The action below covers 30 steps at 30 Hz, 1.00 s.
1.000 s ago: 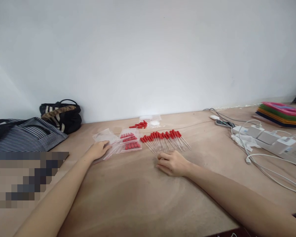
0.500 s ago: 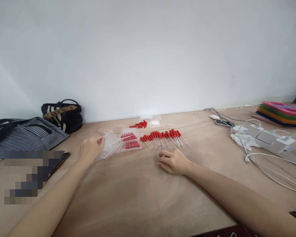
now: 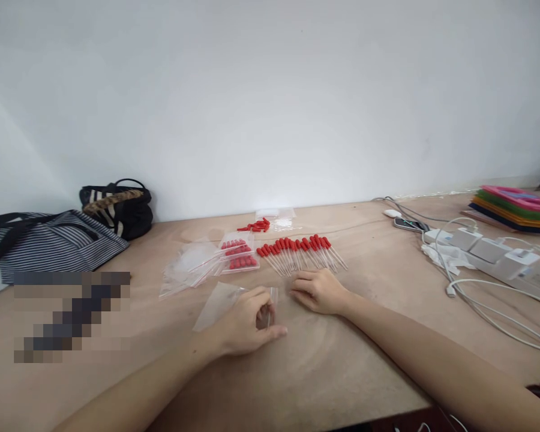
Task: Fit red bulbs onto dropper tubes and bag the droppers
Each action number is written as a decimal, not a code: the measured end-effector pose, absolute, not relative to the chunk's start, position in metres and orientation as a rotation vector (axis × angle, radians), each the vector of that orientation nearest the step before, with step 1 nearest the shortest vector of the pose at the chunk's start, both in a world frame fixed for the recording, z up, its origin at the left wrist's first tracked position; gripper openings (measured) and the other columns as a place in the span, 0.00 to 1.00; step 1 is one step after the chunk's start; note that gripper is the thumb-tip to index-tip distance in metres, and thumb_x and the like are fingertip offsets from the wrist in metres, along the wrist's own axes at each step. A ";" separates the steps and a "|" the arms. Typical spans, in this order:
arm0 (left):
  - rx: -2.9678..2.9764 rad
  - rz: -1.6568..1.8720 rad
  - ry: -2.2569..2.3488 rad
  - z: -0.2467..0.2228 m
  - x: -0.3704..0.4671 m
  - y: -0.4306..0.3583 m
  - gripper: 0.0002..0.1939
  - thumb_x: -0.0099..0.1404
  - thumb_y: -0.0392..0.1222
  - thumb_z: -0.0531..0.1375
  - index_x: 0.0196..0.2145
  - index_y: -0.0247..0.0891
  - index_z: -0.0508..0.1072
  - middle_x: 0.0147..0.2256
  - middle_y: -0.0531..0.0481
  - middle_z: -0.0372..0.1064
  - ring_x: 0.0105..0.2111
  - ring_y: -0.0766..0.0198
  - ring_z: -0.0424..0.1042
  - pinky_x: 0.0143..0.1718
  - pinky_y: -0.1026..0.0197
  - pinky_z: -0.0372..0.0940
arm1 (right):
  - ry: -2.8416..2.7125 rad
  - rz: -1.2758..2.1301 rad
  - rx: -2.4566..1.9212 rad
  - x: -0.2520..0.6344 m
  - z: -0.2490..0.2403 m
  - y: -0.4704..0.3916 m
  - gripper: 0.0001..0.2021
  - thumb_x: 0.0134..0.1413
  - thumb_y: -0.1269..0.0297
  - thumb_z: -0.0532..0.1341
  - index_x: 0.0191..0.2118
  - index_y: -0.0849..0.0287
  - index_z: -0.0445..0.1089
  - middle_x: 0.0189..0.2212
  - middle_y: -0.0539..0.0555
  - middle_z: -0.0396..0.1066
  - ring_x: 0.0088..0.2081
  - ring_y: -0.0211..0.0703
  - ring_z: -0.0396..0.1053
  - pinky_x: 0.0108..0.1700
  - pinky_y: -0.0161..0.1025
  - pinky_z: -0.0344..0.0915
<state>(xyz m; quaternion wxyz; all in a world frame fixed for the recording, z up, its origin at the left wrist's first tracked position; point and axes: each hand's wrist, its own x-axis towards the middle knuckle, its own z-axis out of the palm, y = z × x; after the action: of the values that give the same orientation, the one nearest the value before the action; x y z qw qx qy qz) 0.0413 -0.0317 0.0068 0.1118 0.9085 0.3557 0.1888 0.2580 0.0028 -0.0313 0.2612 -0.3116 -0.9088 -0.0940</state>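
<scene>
My left hand (image 3: pixel 252 321) is over a small clear zip bag (image 3: pixel 216 307) on the table, fingers curved down onto it and thumb apart. The bag looks flat and its zip edge points right. My right hand (image 3: pixel 318 291) rests on the table, fingers loosely bent with nothing visible in them, just in front of a row of clear droppers with red rubber bulbs (image 3: pixel 299 253). Its fingertips are partly hidden. Left of the row, overlapping zip bags hold red bulbs (image 3: pixel 240 255); beside them lies a fanned pile of clear bags (image 3: pixel 186 264).
Loose red bulbs (image 3: pixel 257 225) and a clear packet (image 3: pixel 274 213) lie near the wall. On the left are a striped bag (image 3: pixel 63 243), a black bag (image 3: pixel 135 213) and a pixelated patch. Right are a power strip (image 3: pixel 490 249) with chargers, white cables (image 3: pixel 486 315) and coloured boards (image 3: pixel 513 210).
My left hand has moved right and nearer from the pile of clear bags, and one bag now lies under it. My right hand has stayed nearly still.
</scene>
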 end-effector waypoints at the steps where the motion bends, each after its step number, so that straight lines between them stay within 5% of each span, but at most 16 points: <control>1: 2.710 0.512 0.964 0.009 0.038 -0.030 0.15 0.51 0.49 0.62 0.32 0.37 0.67 0.33 0.47 0.68 0.31 0.60 0.69 0.31 0.60 0.66 | -2.458 -0.229 -0.849 0.259 -0.031 0.003 0.07 0.53 0.65 0.53 0.31 0.60 0.68 0.26 0.51 0.67 0.28 0.36 0.63 0.27 0.33 0.52; 6: 2.877 0.297 0.856 0.003 0.019 -0.022 0.41 0.51 0.60 0.58 0.57 0.35 0.52 0.56 0.33 0.52 0.56 0.45 0.51 0.50 0.44 0.55 | -2.447 -0.020 -0.774 0.257 -0.027 -0.001 0.08 0.52 0.63 0.55 0.35 0.60 0.69 0.29 0.53 0.69 0.32 0.38 0.63 0.33 0.35 0.58; 13: 2.733 0.298 1.089 -0.014 0.035 -0.019 0.42 0.54 0.60 0.55 0.58 0.31 0.47 0.57 0.32 0.48 0.57 0.46 0.49 0.52 0.43 0.51 | -2.517 0.127 -0.648 0.249 -0.024 -0.008 0.10 0.51 0.62 0.57 0.38 0.60 0.70 0.34 0.55 0.68 0.37 0.40 0.63 0.41 0.39 0.60; 30: 2.615 0.360 1.143 -0.015 0.041 -0.019 0.42 0.53 0.61 0.55 0.58 0.35 0.47 0.57 0.37 0.50 0.56 0.47 0.49 0.54 0.45 0.49 | -2.499 0.220 -0.634 0.251 -0.026 -0.004 0.10 0.52 0.63 0.56 0.37 0.59 0.71 0.31 0.54 0.68 0.37 0.41 0.63 0.40 0.40 0.59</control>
<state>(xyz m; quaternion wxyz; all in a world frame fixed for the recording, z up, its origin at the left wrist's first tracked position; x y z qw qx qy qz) 0.0405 -0.0191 -0.0150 0.1323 0.9011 0.3939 0.1240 0.2508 -0.0045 -0.0263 0.2737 -0.2357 -0.9289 0.0819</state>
